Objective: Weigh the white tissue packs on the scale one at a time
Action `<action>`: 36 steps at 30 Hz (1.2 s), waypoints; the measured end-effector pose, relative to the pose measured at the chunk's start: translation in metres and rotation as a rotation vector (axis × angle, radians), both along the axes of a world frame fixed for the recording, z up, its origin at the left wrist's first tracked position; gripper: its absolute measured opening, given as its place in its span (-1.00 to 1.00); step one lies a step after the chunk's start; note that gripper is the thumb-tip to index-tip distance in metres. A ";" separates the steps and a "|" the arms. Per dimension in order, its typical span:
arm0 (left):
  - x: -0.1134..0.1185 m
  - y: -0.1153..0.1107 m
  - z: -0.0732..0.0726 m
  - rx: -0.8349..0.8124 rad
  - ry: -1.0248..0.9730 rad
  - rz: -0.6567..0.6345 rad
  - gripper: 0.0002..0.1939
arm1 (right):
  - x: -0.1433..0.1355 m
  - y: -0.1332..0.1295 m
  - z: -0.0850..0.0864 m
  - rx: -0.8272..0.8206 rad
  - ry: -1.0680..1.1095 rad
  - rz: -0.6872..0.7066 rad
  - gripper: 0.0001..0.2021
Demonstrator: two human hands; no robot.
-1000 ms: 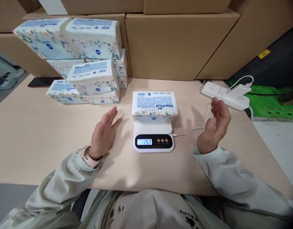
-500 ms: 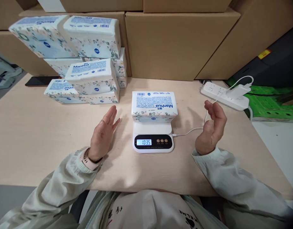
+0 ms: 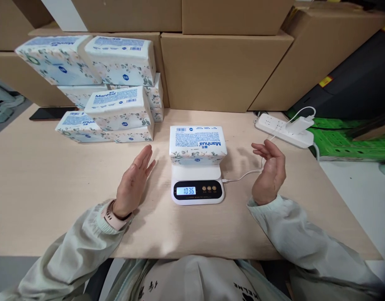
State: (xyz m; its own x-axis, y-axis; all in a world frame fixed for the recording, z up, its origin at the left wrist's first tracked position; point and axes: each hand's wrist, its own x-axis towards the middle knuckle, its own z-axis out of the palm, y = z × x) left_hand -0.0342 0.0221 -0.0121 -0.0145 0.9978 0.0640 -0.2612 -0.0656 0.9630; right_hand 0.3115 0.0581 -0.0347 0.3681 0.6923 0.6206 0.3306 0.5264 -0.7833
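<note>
A white tissue pack [image 3: 197,144] printed "Manhua" lies on the digital kitchen scale [image 3: 197,171], whose lit display reads about 103.6. My left hand [image 3: 132,182] is open to the left of the scale, fingers stretched, touching neither pack nor scale. On the other side, my right hand [image 3: 270,172] is open too, fingers spread and slightly curved, holding nothing. It is near the white cable [image 3: 242,175] plugged into the scale's right side. Several more tissue packs [image 3: 120,106] are stacked at the back left.
Cardboard boxes [image 3: 211,71] form a wall behind the table [image 3: 70,200]. A dark phone [image 3: 51,113] lies left of the stack. At the back right sits a white power strip [image 3: 283,129] with a charger plugged in, beside a green crate [image 3: 352,144].
The camera view has shifted slightly. The scale reading went from 103.5 to about 103.6. My right hand's fingers have spread a little; both hands stay beside the scale.
</note>
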 end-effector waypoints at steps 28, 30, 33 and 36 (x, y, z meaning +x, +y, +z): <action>0.000 0.003 0.004 -0.054 -0.035 0.003 -0.41 | 0.001 0.000 0.000 -0.024 -0.001 -0.034 -0.59; 0.000 0.003 0.004 -0.056 -0.039 0.000 -0.41 | 0.001 -0.002 0.001 -0.011 -0.014 -0.034 -0.59; 0.001 0.003 0.005 -0.061 -0.036 0.000 -0.41 | 0.000 -0.003 0.002 0.018 -0.043 -0.039 -0.59; 0.001 0.003 0.005 -0.070 -0.035 0.008 -0.41 | -0.001 -0.004 0.004 0.039 -0.058 -0.041 -0.60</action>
State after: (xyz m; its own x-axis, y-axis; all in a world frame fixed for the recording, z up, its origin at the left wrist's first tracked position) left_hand -0.0334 0.0249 -0.0071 -0.0233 0.9997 -0.0065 -0.2944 -0.0007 0.9557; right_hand 0.3105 0.0544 -0.0312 0.3581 0.6525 0.6678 0.3966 0.5412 -0.7415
